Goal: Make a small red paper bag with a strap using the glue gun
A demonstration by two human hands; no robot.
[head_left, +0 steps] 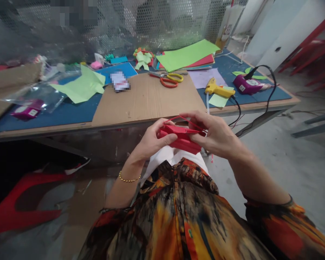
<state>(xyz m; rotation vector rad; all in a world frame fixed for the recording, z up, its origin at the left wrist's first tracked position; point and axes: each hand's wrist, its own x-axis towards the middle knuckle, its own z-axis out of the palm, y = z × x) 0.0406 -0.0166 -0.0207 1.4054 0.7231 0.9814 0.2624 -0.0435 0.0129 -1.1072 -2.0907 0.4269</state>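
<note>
Between my two hands, just in front of the table's edge and above my lap, is a folded red paper piece (185,143) with a thin strip arching over its top. My left hand (158,139) grips its left side, thumb pressed on the near face. At the right end, my right hand (209,131) is closed on the same paper, its fingers curled over the far side. Part of the paper is hidden behind my fingers. Beyond my hands, a sheet of brown cardboard (146,103) lies on the blue-topped table.
Scissors (169,81) and pliers-like handles lie on the cardboard. A yellow glue gun (219,89) rests to the right, near a purple box (247,85) with a cable. Green sheets (189,56) are stacked behind. Light green paper (83,86) and clear plastic lie left. A red stool (24,202) stands below.
</note>
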